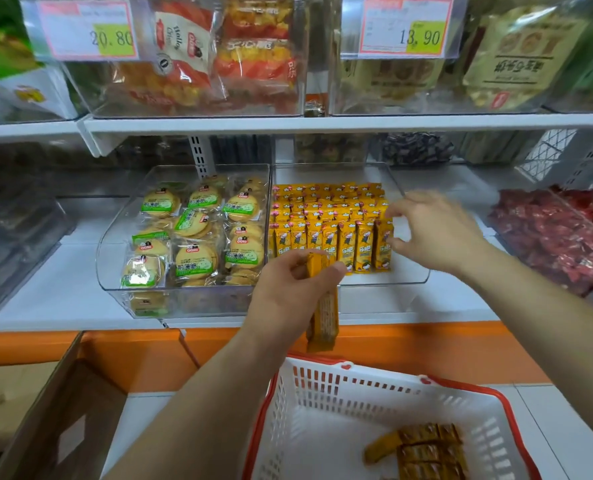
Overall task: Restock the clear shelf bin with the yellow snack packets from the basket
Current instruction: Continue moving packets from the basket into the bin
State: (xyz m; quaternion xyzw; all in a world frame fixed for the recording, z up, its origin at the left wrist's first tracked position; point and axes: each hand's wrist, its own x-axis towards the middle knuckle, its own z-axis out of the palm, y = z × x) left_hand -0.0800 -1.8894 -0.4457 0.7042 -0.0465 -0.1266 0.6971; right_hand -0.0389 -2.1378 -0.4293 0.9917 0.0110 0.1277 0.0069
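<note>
Yellow snack packets (329, 220) stand in upright rows in the clear shelf bin (418, 277). A few more (423, 448) lie in the white basket (461, 388) below (near right corner). The left hand (288, 285) pinches a small bunch (322, 306) by its top end, just in front of the bin. The right hand (433, 230) hovers at the front row's right end, grip spread and holding nothing. The next packet should probably go in upright, printed face forward, snug against the last one. Each front carries a cartoon figure and Chinese characters. Above, the left price tag (87, 32) reads 20.80 and the right price tag (406, 27) reads 13.90.
</note>
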